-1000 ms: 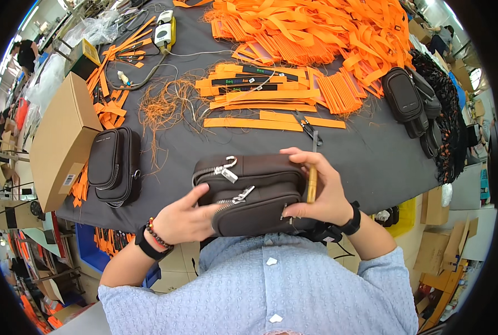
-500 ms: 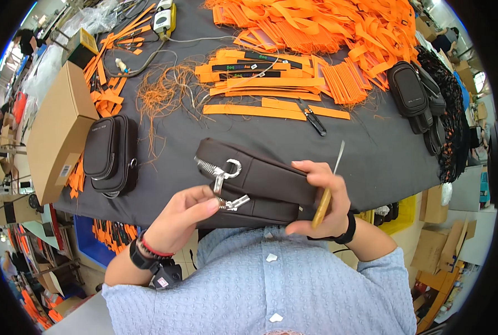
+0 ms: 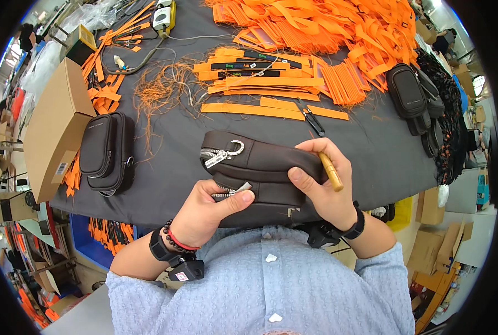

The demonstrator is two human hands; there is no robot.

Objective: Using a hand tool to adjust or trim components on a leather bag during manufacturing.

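Note:
A small dark brown leather-look bag with silver zips and a metal ring is held in front of me, above the table's near edge. My left hand is closed on its near left corner, the thumb pressing by the lower zip pull. My right hand grips the bag's right end, thumb on top. Between the fingers of that same hand sits an awl-like tool with a yellowish wooden handle; its metal shaft is hidden now. Thread snips with black handles lie on the table beyond the bag.
Orange strips lie across the dark tabletop, with a large orange heap behind. Loose orange threads are at left. A dark bag stands by a cardboard box; more dark bags lie at right.
The bag has turned so more of its zipped top faces up. My right thumb has come over onto it, and the tool has swung round, its shaft no longer showing. My left hand has shifted right.

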